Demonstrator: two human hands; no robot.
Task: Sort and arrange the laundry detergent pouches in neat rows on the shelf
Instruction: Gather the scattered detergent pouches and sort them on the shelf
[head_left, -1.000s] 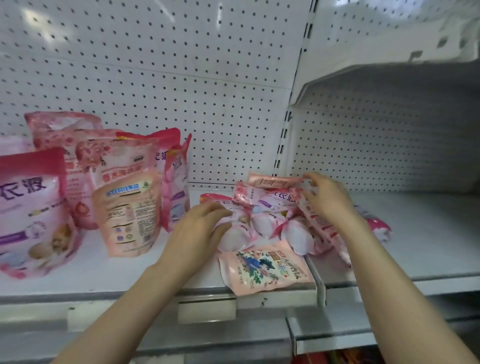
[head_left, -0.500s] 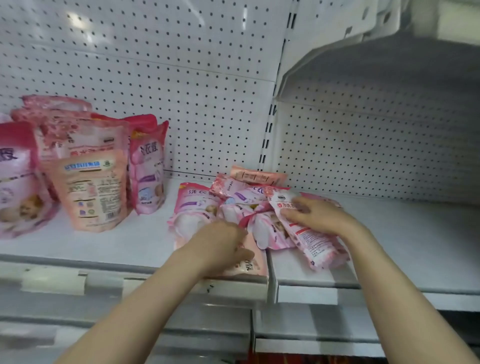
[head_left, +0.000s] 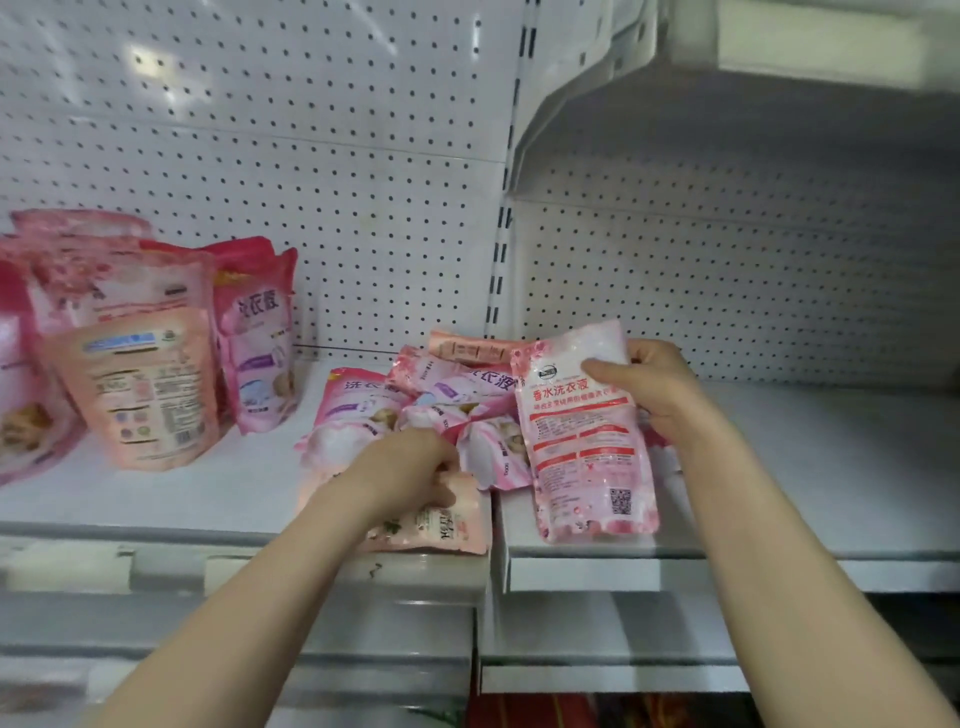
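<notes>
The right hand reaches in from the lower right with the forearm rising to the shelf. It is clamped on a pink pouch near its top: the thumb lies across the printed face and the fingers curl round the upper right edge from behind. The pouch stands upright with its text side towards the camera (a QR code shows near the bottom), just right of the heap of pouches and over the front of the right-hand bay. Whether its lower edge touches the shelf cannot be told.

The left hand comes in from the lower left, knuckles up and fingers curled down, closed on the upper end of a peach pouch that lies flat at the shelf's front lip, just before the heap. More standing pouches are grouped well to the left against the pegboard.

Half a second ago the right hand pressed the pink pouch low and slanted across the heap; now the pouch is raised and turned upright. The left hand has stayed on the peach pouch, in much the same spot.
</notes>
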